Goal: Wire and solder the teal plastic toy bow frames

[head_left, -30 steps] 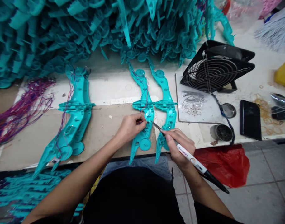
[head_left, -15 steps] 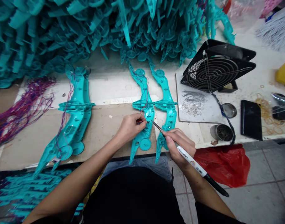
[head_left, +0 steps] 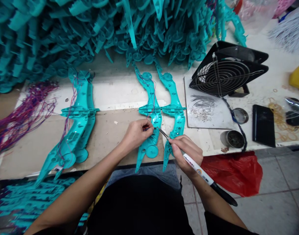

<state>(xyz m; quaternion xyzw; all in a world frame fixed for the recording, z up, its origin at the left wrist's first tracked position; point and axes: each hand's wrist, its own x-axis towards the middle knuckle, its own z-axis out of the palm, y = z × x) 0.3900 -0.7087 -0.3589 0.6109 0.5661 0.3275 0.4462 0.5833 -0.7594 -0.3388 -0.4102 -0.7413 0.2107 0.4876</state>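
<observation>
My left hand is closed in a pinch on thin red and blue wires above a teal plastic shell half. The wires run up along this shell; their ends between the fingertips are hidden. In my right hand is a soldering iron with a white barrel and a black rear end. Its metal tip points up-left and meets or hovers just over the shell, close to my left fingertips; contact is hard to tell. Another teal shell half lies alongside to the right, partly under my right hand.
Stacked teal shells line the back. Wired shells and a wire bundle lie left. To the right are a black fan, a board with wire bits, a tin, a black box and rubber bands.
My right hand has shifted slightly left, bringing the soldering iron's tip a little closer to my left fingertips. My left hand keeps its pinch in nearly the same place.
</observation>
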